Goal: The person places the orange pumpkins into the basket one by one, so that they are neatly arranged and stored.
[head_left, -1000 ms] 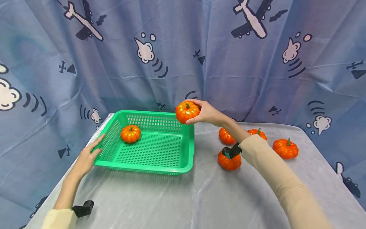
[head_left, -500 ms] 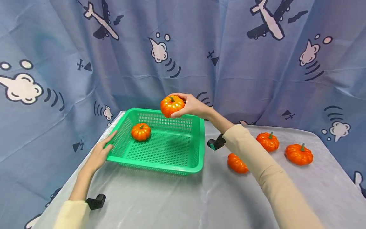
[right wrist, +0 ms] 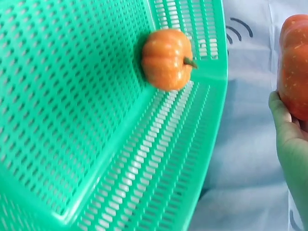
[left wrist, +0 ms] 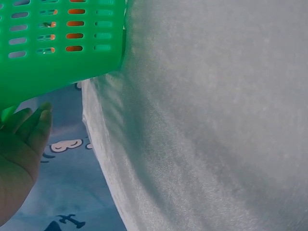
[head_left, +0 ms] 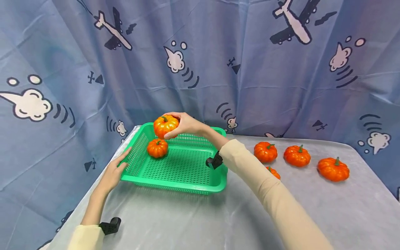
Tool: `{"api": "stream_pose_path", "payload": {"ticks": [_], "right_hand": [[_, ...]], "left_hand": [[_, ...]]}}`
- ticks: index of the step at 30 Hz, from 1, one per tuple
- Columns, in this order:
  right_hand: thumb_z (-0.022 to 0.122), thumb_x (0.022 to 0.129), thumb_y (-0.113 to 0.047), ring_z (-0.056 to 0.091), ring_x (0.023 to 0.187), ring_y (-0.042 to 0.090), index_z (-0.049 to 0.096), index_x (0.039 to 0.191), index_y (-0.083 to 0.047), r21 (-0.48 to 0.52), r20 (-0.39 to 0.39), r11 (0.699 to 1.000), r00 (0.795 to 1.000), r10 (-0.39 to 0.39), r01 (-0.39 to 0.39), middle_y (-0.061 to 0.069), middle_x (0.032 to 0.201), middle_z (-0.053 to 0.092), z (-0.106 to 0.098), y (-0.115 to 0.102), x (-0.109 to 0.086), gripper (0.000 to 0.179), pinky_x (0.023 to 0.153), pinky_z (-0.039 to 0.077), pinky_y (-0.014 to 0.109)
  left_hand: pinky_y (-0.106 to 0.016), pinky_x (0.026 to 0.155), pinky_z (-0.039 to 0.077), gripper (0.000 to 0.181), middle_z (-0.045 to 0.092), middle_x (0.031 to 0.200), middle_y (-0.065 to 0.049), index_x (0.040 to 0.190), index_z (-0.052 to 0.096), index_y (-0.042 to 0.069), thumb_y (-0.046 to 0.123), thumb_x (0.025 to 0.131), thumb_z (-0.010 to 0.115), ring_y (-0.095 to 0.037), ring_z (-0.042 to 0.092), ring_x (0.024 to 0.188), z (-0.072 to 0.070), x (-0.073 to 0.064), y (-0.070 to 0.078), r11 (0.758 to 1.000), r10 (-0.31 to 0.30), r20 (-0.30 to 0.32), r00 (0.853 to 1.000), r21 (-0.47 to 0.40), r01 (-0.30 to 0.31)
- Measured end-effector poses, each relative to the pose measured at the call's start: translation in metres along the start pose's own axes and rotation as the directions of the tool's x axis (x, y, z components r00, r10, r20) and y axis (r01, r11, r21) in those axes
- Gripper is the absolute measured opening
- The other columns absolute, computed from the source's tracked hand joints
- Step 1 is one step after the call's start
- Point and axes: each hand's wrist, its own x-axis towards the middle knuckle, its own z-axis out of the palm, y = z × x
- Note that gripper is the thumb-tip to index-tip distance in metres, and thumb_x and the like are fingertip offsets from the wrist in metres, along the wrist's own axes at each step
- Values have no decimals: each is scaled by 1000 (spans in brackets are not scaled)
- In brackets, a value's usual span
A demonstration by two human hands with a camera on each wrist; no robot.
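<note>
Plainly the right hand point(head_left: 185, 123) grasped one pumpkin point(head_left: 164, 128) stem-up and aloft, and the straight-fingered left hand point(head_left: 112, 174) touched the green basket point(head_left: 175, 186) at left, where a second pumpkin point(head_left: 157, 148) sat lower than the held one, with four more pumpkins point(head_left: 297, 156) rightward on the grey desk point(head_left: 175, 222) before a blue curtain point(head_left: 206, 69)

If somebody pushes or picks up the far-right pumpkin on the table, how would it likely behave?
The far-right pumpkin would probably rock or slide more than roll, being squat and ribbed. Being glossy, it may feel slippery. It is perhaps light: the right hand holds a similar pumpkin up alone.
</note>
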Motion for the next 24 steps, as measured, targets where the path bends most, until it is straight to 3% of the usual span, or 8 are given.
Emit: {"api": "stream_pose_path", "payload": {"ticks": [5, 12, 19, 24], "right_hand": [[82, 71, -14, 58, 102, 22, 50, 136, -13, -19, 39, 999, 999, 28, -27, 7, 118, 59, 18, 3, 12, 72, 82, 55, 33], [83, 72, -18, 58, 102, 18, 49, 138, -11, -133, 110, 990, 992, 62, -47, 5, 121, 58, 43, 12, 19, 75, 81, 55, 28], [83, 72, -17, 57, 99, 16, 50, 136, -7, -165, 224, 986, 973, 62, -25, 3, 118, 58, 63, 21, 22, 74, 78, 55, 26], [83, 72, -15, 58, 98, 16, 51, 134, -6, -161, 277, 986, 956, 95, -51, 3, 116, 59, 73, 24, 22, 71, 78, 56, 27]], "left_hand": [[-62, 108, 23, 56, 33, 148, -25, 149, 34, 7, 7, 94, 42, -48, 27, 135, -1, 0, -1, 1000, -6, -5, 1000, 5, 6], [-61, 109, 22, 56, 33, 149, -24, 149, 34, 8, 6, 93, 41, -48, 26, 136, 1, -2, -2, 1000, -20, -1, 1000, -5, 20], [-61, 109, 23, 57, 34, 148, -24, 148, 36, 7, 4, 91, 41, -47, 28, 136, 2, 0, -4, 1000, -4, -14, 1000, 2, 4], [-60, 109, 25, 56, 36, 146, -24, 147, 38, 5, 3, 91, 41, -47, 30, 135, 3, 1, -3, 1000, 11, -27, 1000, 10, -11]]}}
